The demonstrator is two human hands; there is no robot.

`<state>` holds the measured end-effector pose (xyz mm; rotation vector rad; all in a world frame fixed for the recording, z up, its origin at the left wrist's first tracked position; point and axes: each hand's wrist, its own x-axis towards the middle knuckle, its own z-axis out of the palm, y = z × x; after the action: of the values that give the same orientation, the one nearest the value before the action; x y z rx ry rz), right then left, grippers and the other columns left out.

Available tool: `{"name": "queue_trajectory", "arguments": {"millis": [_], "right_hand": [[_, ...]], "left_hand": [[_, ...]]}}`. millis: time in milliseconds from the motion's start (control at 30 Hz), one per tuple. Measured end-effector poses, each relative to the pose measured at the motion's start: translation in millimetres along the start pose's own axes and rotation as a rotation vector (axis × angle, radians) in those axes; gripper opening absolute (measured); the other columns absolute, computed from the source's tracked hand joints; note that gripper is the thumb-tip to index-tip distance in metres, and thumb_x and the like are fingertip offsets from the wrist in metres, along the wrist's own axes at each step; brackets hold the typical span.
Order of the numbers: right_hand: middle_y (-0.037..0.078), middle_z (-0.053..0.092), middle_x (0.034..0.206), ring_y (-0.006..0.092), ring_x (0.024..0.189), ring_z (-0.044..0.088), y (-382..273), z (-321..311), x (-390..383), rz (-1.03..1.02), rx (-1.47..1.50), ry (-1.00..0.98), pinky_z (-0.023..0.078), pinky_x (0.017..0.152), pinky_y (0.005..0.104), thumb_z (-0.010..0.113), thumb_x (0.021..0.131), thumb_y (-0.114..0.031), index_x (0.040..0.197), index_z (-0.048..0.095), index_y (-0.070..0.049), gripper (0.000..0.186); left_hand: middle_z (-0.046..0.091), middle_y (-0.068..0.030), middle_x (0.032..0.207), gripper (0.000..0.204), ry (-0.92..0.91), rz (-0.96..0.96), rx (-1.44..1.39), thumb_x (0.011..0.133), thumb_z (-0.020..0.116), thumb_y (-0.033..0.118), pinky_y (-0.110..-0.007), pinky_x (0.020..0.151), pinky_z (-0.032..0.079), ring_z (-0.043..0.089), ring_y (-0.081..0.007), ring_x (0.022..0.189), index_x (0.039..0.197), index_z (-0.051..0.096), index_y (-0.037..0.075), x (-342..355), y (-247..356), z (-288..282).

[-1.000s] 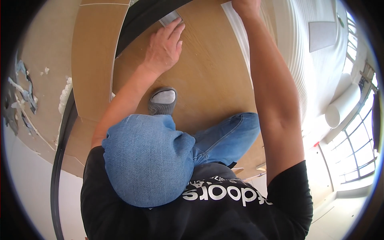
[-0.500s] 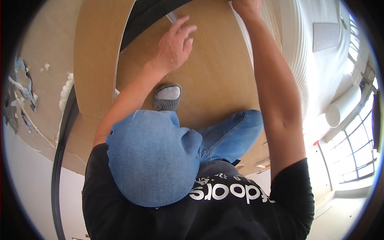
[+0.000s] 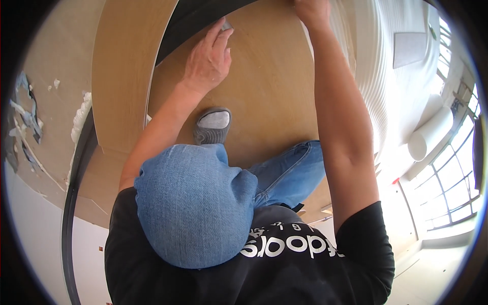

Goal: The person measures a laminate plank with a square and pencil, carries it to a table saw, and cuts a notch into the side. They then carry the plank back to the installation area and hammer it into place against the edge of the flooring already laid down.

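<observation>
My left hand [image 3: 207, 62] lies over the wood-toned panel [image 3: 259, 86], fingers stretched out toward its far edge. Their tips are beside a small grey piece [image 3: 226, 25] near a black strip [image 3: 185, 25]; whether they touch it I cannot tell. At the top of the view, my right hand [image 3: 312, 14] is by the panel's right side, near a pale edge strip. The picture's upper rim cuts off its fingertips, so what it holds, if anything, is hidden.
My shoe [image 3: 212, 126] rests on the panel below my left hand. Another wood-toned panel [image 3: 119, 76] stands at left, with torn scraps [image 3: 28, 122] beyond it. White wavy sheeting [image 3: 373, 76] covers the right side; a white roll [image 3: 431, 134] lies near the windows.
My left hand has shifted slightly left and up, its fingers closer together and now nearer the grey piece. My right arm has moved a little left.
</observation>
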<state>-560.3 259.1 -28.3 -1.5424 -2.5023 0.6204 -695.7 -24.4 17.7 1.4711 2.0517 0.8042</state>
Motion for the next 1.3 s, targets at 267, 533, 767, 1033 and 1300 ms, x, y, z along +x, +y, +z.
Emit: {"name": "queue_trajectory", "arguments": {"millis": [267,533,767,1033,1300], "right_hand": [[0.025,0.072,0.095,0.0419,0.093,0.069,-12,-21,1,0.025,0.122,-0.109,0.054,0.082,0.0507,0.059,0.085,-0.019,0.099,0.072,-0.001,0.026],[0.025,0.072,0.089,0.0395,0.088,0.07,-17,-26,0,0.069,0.223,-0.198,0.053,0.078,0.0486,0.058,0.081,-0.015,0.097,0.074,-0.002,0.026],[0.024,0.071,0.084,0.0381,0.082,0.071,-17,-27,-2,0.081,0.14,-0.168,0.054,0.074,0.0471,0.057,0.082,-0.016,0.094,0.075,-0.003,0.025],[0.024,0.071,0.084,0.0385,0.081,0.071,-21,-30,-2,0.039,0.131,-0.159,0.054,0.072,0.0474,0.058,0.084,-0.02,0.092,0.075,-0.004,0.025],[0.026,0.071,0.094,0.0415,0.093,0.07,-39,-17,-21,0.122,0.132,-0.079,0.054,0.084,0.0488,0.058,0.086,-0.016,0.099,0.074,0.0,0.026]], "left_hand": [[0.046,-0.0142,0.15,0.054,0.003,0.079,0.089,0.086,0.066,0.008,-0.042,0.098,0.051,0.059,-0.0325,0.119,0.138,0.051,0.004,-2,-5,5],[0.047,-0.0126,0.149,0.055,0.027,0.105,0.151,0.085,0.067,0.011,-0.043,0.096,0.05,0.058,-0.0316,0.116,0.138,0.052,0.005,-5,-7,13],[0.048,-0.0101,0.148,0.053,0.015,0.134,0.166,0.083,0.069,0.008,-0.044,0.093,0.05,0.059,-0.0289,0.108,0.135,0.056,0.008,-9,-8,11],[0.057,-0.0085,0.137,0.044,0.092,0.245,0.077,0.081,0.067,0.002,-0.038,0.086,0.051,0.06,-0.0263,0.096,0.124,0.064,0.011,-22,-26,11],[0.062,-0.0001,0.13,0.04,0.133,0.276,0.152,0.073,0.069,0.002,-0.035,0.087,0.052,0.062,-0.0216,0.096,0.112,0.068,0.014,-24,-28,10]]}}
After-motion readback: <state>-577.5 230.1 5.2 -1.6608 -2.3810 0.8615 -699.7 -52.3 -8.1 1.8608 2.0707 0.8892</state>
